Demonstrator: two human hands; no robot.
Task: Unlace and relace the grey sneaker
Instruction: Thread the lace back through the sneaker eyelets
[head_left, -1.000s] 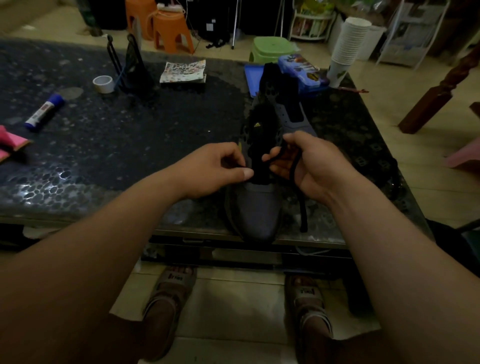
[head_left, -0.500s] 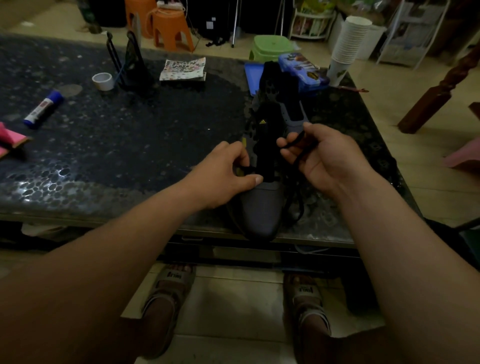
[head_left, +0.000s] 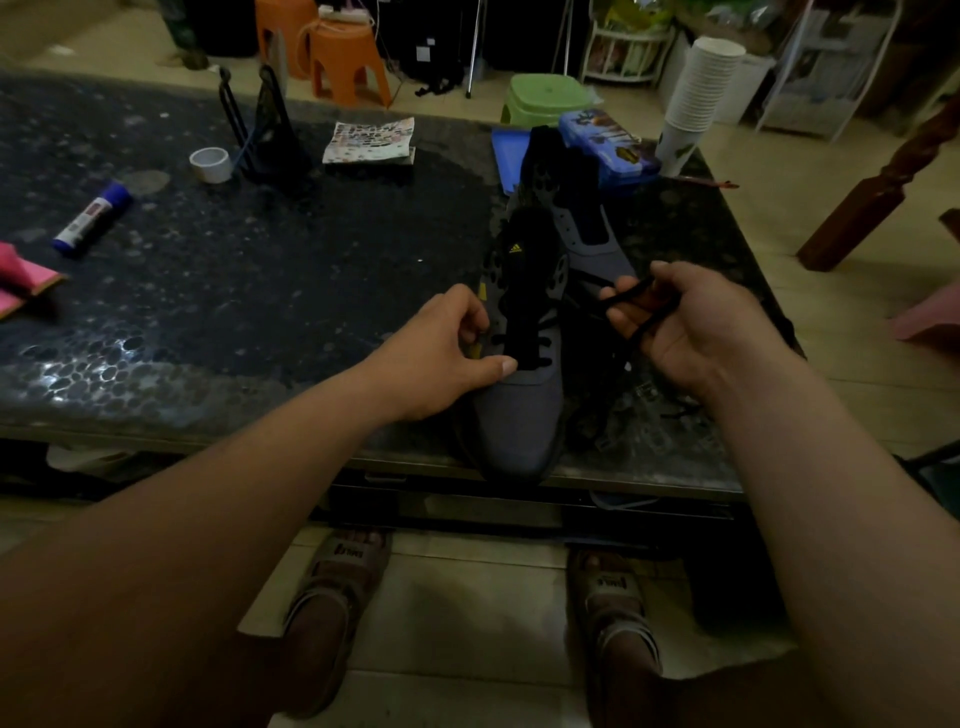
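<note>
Holds the grey sneaker (head_left: 519, 415), toe at the near edge of the worktop (head_left: 260, 286), with the left hand (head_left: 441, 358): thumb flat on the toe box, fingers (head_left: 470, 317) curled against the left eyelet row. Pinches the black lace (head_left: 631, 296) in the right hand (head_left: 691, 327), raised beside the tongue.

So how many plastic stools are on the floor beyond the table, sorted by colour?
Orange stools: 2
Green stool: 1
Total: 3
</note>
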